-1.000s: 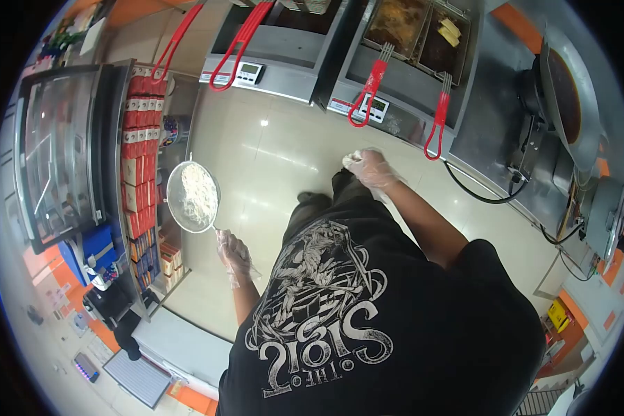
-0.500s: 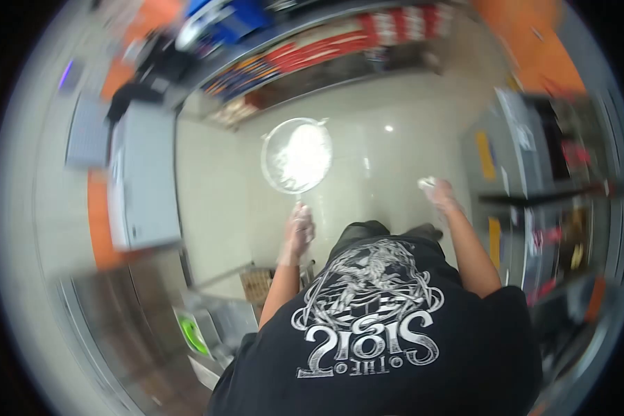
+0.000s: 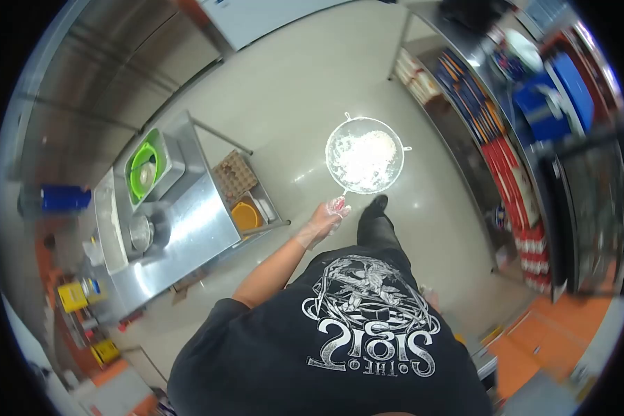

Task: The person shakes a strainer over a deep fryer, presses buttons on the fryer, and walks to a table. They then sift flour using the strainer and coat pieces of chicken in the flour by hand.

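Turning since the earlier frame has brought the steel desk to the left, carrying a green basket. Rightward, the left hand has its fingers clamped on the strainer handle; the mesh bowl, holding white powder, lies just beyond them, far and slightly right. The right hand is mostly hidden by the shirt; I cannot tell its grip.

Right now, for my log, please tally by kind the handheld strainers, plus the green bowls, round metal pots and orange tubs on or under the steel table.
Strainers: 1, in the left hand
Green bowls: 1
Round metal pots: 1, on the steel table
Orange tubs: 1, on the lower shelf
Total: 4
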Tool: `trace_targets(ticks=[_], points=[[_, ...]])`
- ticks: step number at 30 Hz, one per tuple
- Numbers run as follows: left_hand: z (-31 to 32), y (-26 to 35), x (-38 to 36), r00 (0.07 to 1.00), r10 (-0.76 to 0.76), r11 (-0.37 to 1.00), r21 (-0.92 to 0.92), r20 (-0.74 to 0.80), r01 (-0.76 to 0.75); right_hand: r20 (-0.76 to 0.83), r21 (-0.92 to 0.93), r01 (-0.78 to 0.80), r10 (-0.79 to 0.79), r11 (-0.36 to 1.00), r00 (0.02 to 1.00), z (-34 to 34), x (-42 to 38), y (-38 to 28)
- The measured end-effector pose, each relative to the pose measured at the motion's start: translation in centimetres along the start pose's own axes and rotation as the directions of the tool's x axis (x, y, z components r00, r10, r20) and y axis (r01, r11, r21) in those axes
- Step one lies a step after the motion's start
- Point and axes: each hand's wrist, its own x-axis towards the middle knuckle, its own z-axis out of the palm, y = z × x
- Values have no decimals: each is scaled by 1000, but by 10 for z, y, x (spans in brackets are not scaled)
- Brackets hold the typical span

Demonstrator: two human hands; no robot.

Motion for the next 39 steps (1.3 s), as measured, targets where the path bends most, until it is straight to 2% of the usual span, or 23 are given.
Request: trace_targets(ticks=[3,6,8,12,13,15,16,17,18,21,24,25,27,28,30,31,33,35,38,39], points=[[-53,48,49,991,-49,999,14,-128,51,66,-128,-1,10,992,998,20,32,-107],[-92,81,71,988,-51,998,-50,-146,44,170,-250,56,-13,967,985,37,80,-239],[-124,86,105,971,-71,991,-123,-228,43,206,-320,98,-31,942,978,64,105,-344],[-209,157,137,931,-53,957,-285,-362,-56,279,-390,242,-136,888,951,138,160,-565],[-228,170,135,942,-91,905,-422,-322,-57,297,-411,289,-173,865,939,163,172,-624],[-276,163,169,820,36,904,-330,-571,-270,386,-392,405,-252,826,887,228,205,-753],[-297,178,178,766,41,904,-303,-641,-302,474,-297,462,-291,836,831,257,250,-807],[-318,193,187,706,45,905,-271,-706,-329,476,-436,559,-346,705,808,299,265,-875],[-343,216,179,694,20,891,-302,-720,-339,465,-507,630,-429,589,775,326,311,-924],[-429,262,178,669,-15,800,-410,-743,-437,428,-475,628,-461,616,777,505,245,-1075],[-505,304,176,668,-36,693,-501,-743,-519,544,-412,671,-425,616,724,643,198,-1133],[-509,307,167,646,-28,699,-477,-763,-533,570,-405,679,-412,613,711,650,176,-1133],[-562,322,175,563,-46,709,-424,-826,-564,622,-439,735,-415,517,664,740,133,-1141],[-583,333,174,557,-81,694,-448,-826,-563,649,-459,754,-403,470,646,770,116,-1143],[-631,361,170,540,-140,678,-478,-830,-558,718,-426,749,-314,507,621,824,105,-1149],[-654,367,173,559,-129,617,-508,-819,-601,753,-398,748,-276,531,597,857,105,-1154],[-696,372,177,539,-132,569,-509,-832,-646,755,-379,688,-223,619,617,883,104,-1151],[-743,381,193,493,-148,524,-491,-857,-696,686,-424,608,-200,671,699,931,101,-1167],[-811,391,208,443,-219,463,-492,-869,-737,560,-540,622,-310,568,769,1010,92,-1196],[-833,395,202,480,-219,451,-524,-850,-723,496,-587,594,-336,550,801,1016,87,-1198]])
